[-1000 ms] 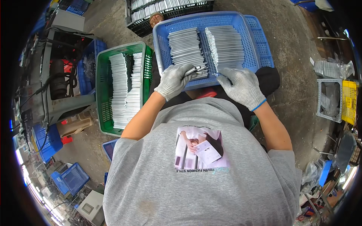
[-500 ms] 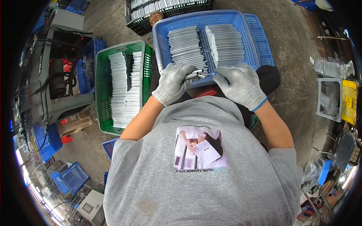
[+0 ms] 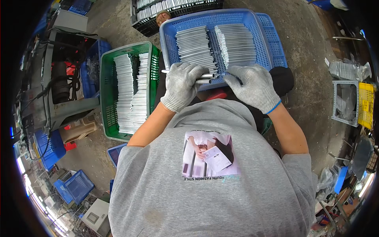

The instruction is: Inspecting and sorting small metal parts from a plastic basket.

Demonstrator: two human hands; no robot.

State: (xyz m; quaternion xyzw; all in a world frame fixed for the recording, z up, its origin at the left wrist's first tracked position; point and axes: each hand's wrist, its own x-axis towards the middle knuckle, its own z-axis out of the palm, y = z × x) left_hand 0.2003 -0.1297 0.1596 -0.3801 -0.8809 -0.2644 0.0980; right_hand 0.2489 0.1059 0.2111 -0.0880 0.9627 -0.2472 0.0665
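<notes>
My left hand (image 3: 181,83), in a grey knitted glove, is closed around a few thin metal tubes (image 3: 206,81). Their open ends stick out to the right, and one far end shows left of the glove. Just right of those ends is my right hand (image 3: 256,87), gloved too, its fingers curled toward the thumb. Whatever lies at its fingertips is too small to make out. Beyond both hands stands a blue perforated basket (image 3: 216,15) holding two stacks of similar tubes: a left stack (image 3: 194,45) and a right stack (image 3: 236,45).
A green crate (image 3: 106,89) filled with tubes stands to the left. Behind the blue basket is a black crate (image 3: 152,27) with more tubes. Another blue basket (image 3: 276,41) sits partly under the first. Machinery (image 3: 59,87) is at far left, a yellow crate (image 3: 366,104) at far right.
The tubes in my left hand have turned so they lie more level, their ends more spread. My right hand has shifted slightly to the right.
</notes>
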